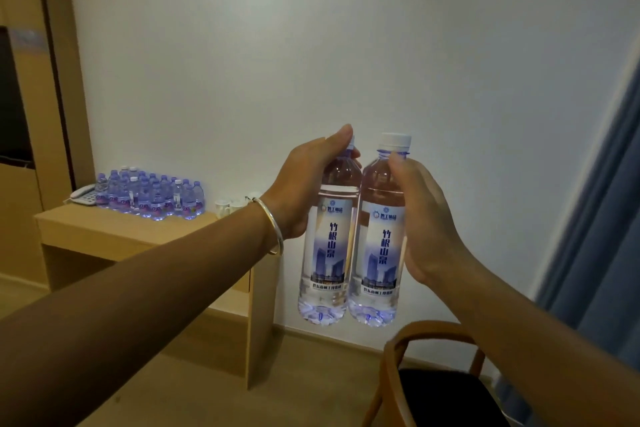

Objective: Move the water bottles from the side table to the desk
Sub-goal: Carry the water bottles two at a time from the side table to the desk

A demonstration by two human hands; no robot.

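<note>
Currently left hand (304, 184) grips the neck of one clear plastic water bottle with blue-white label (325, 246); right hand (415, 218) grips a second identical bottle (379, 253). Both upright, touching, mid-air before white wall (346, 45). Light wood desk (114, 232) carries a bottle cluster (152, 196) and a grey phone (85, 195) at its back-left corner, white mugs (228, 207) near its right edge. Wooden chair (433, 374) below.
</note>
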